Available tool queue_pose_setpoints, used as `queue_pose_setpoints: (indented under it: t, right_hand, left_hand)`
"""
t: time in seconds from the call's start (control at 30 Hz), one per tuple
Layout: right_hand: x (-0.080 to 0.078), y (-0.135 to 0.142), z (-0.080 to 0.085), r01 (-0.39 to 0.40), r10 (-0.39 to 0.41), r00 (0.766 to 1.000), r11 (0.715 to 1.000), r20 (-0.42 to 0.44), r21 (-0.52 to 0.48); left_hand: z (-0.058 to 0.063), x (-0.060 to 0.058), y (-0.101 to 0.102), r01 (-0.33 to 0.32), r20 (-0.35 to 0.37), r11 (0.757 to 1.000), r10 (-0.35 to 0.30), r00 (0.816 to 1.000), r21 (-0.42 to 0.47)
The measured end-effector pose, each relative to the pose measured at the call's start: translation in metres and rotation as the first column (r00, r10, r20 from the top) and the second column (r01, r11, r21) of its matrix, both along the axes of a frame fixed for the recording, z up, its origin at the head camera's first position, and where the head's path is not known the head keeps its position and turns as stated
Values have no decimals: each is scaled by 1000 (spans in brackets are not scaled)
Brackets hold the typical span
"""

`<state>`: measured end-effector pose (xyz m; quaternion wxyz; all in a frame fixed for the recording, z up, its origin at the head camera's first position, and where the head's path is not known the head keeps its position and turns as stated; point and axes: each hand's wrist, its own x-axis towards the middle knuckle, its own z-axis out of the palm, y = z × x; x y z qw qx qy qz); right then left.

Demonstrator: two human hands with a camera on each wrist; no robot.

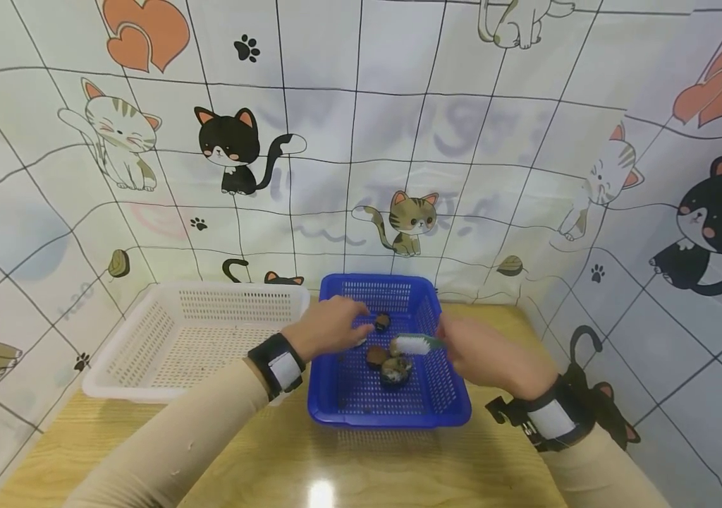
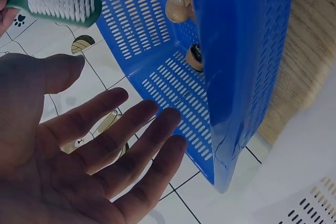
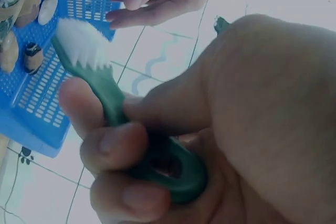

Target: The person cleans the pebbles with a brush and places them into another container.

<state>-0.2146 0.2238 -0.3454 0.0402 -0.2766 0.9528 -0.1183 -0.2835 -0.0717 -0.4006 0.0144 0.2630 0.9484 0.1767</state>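
My right hand (image 1: 491, 353) grips a small green-handled brush (image 3: 107, 85), its fingers wrapped round the handle and the white bristles showing. It stands over the right side of a blue slotted basket (image 1: 393, 421). My left hand (image 1: 331, 326) is over the basket's left side. The left wrist view shows its palm (image 2: 58, 182) bare, with fingers spread and relaxed. In the basket lie several rounded stones, among them a dark banded stone (image 1: 395, 371), a brown stone (image 1: 376, 356) and a smaller stone (image 1: 382, 322) near the back. A pale oval stone (image 3: 48, 9) shows in the right wrist view.
A white slotted basket (image 1: 139, 393) stands to the left, close beside the blue one. Both rest on a light wooden table (image 1: 285, 451). Behind and along the sides hangs a sheet (image 1: 323, 141) printed with cats and grid lines.
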Motion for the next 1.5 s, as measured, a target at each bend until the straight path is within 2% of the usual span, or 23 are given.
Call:
queue_pose_setpoints:
  t: [0.27,0.63,0.73,0.93,1.07,1.27,1.5]
  right_hand:
    - [2,13,-13,118,-113,993,985,44,-125]
    - [-2,20,-28,202,-194,979,949,58,-242]
    - [-2,22,-32,201,-199,979,942,35,-268]
    - [-1,23,-41,200,-218,976,928,-22,-315]
    - [-2,22,-48,203,-223,975,910,-13,-363]
    - [-2,24,-59,213,-240,971,886,-14,-412]
    - [-1,25,-65,238,-284,958,874,-50,-423]
  left_hand:
    - [-3,5,9,16,24,1000,-16,1000,3]
    - [-6,6,20,38,33,999,-37,999,-18]
    - [-7,7,24,54,38,999,-54,998,-1]
    - [-12,10,31,85,2,996,-85,996,-27]
    - [-15,12,37,112,-16,993,-112,994,-35]
    - [-14,16,47,126,-16,991,-127,992,-52]
    - [-14,17,60,150,-1,985,-151,989,-86]
